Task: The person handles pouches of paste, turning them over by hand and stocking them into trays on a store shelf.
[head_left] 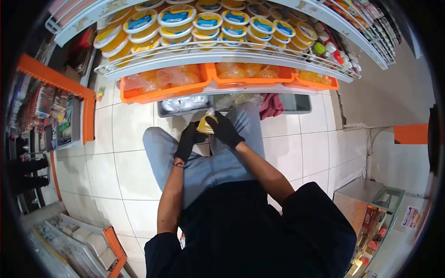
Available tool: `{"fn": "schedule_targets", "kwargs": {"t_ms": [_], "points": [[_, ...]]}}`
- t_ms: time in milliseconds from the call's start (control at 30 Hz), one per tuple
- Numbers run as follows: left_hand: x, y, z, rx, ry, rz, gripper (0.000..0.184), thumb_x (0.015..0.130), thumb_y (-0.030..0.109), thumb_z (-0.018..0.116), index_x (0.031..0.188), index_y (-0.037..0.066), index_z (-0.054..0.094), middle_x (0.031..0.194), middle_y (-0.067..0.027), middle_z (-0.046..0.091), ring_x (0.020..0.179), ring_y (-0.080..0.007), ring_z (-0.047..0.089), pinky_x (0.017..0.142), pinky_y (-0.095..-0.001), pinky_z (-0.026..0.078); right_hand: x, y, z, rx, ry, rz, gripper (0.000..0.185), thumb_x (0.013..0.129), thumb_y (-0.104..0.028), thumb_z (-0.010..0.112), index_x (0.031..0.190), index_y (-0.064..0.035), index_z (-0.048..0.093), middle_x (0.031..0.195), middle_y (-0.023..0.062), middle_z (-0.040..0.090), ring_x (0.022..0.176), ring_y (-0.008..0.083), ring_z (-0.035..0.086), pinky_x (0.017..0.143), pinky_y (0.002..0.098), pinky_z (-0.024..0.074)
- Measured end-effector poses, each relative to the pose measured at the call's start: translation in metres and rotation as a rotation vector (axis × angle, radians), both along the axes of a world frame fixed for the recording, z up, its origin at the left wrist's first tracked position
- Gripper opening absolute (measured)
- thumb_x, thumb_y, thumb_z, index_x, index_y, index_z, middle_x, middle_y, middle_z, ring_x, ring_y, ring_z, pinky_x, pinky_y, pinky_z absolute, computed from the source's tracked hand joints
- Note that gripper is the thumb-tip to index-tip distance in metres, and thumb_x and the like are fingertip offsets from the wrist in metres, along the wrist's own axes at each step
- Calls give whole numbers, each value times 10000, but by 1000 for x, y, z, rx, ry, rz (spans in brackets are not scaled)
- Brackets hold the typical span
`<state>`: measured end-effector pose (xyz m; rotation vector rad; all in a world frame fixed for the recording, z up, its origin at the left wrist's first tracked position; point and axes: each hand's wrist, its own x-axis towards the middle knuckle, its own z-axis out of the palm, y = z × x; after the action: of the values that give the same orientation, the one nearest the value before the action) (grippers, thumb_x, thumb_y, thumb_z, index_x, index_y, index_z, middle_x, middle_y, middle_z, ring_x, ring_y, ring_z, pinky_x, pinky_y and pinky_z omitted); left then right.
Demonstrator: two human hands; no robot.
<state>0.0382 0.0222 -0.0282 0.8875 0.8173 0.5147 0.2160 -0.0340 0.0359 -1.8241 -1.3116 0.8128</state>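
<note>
Between my knees I hold a small clear plastic bag of something yellow [204, 127], its pale gathered top pointing away from me. My left hand [187, 141], in a black glove, is closed around the bag's left side. From the right, my right hand [225, 133], also gloved in black, grips it with the thumb lying over the front. The fingers beneath the bag are partly hidden. Just beyond my hands, orange bins [163, 88] hold similar bags with yellow-orange contents.
Stacked round tubs [176, 16] with white, blue and yellow labels fill the wire-fronted shelf [232, 58] above the bins. Below are a grey tray [164, 112] of white plastic bags and a maroon cloth [271, 105]. Orange-edged racks [88, 118] stand left; a glass case [387, 199] stands right.
</note>
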Motion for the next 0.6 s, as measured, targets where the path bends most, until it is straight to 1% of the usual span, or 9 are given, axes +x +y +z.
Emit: {"fn": "schedule_targets", "kwargs": {"t_ms": [67, 167, 233, 333, 400, 467, 500, 567, 600], "points": [[-7, -5, -5, -25, -41, 56, 455, 1018, 397, 438, 1275, 30, 519, 1054, -126, 645, 817, -220, 693, 678, -326, 590, -20, 13, -38, 8, 51, 102, 393, 944, -235, 541, 1215, 49, 565, 1043, 281, 645, 997, 419, 626, 872, 455, 498], [-9, -8, 17, 167, 268, 4, 327, 950, 316, 618, 1127, 42, 602, 874, -44, 604, 578, -132, 603, 505, -262, 501, -22, 19, -124, 497, -359, 251, 371, 901, -189, 600, 1178, 55, 570, 931, 249, 663, 895, 418, 647, 778, 438, 516], [-10, -9, 17, 132, 294, 24, 272, 938, 271, 640, 1072, 36, 615, 819, -62, 598, 602, -168, 598, 523, -311, 479, -19, 13, -121, 371, -284, 268, 349, 885, -152, 599, 1176, 40, 577, 940, 231, 667, 843, 390, 658, 732, 419, 527], [-13, -2, -17, 1375, 548, 141, 186, 950, 178, 578, 1069, 46, 633, 870, -136, 639, 725, -293, 647, 631, -376, 513, -15, 20, -104, -182, 329, 222, 341, 906, -194, 601, 1165, 27, 586, 931, 141, 665, 716, 243, 648, 598, 325, 514], [-13, -2, -14, 1249, 571, 132, 223, 941, 97, 508, 1134, 45, 607, 952, -193, 626, 867, -377, 630, 726, -425, 514, -27, 13, -45, -93, 407, 164, 393, 971, -325, 574, 1161, 17, 597, 873, 32, 644, 668, 94, 607, 543, 232, 482], [-9, -2, -17, 970, 418, 224, 270, 926, 77, 499, 1180, 45, 583, 952, -193, 623, 864, -373, 636, 728, -430, 519, -26, 13, -54, -87, 403, 179, 376, 971, -317, 574, 1166, 3, 598, 878, 38, 646, 670, 105, 608, 547, 238, 483], [-9, -2, -21, 1095, 488, 229, 269, 926, 82, 502, 1179, 43, 585, 958, -193, 625, 865, -369, 638, 735, -433, 520, -24, 12, -63, -87, 403, 188, 368, 971, -312, 574, 1169, -3, 599, 880, 41, 647, 671, 110, 608, 549, 241, 483], [-10, 0, -32, 1341, 635, 229, 268, 926, 93, 509, 1176, 38, 588, 969, -192, 631, 868, -363, 642, 748, -439, 521, -12, 21, -105, 524, -193, 296, 363, 976, -321, 563, 1165, -13, 601, 863, 41, 643, 653, 107, 595, 541, 243, 478], [-9, 0, -31, 1393, 625, 259, 251, 937, 113, 514, 1160, 31, 592, 964, -186, 633, 853, -346, 650, 721, -426, 526, -10, 20, -109, 564, -291, 320, 370, 916, -275, 592, 1172, -8, 592, 909, 67, 636, 705, 153, 597, 590, 277, 481]]}}
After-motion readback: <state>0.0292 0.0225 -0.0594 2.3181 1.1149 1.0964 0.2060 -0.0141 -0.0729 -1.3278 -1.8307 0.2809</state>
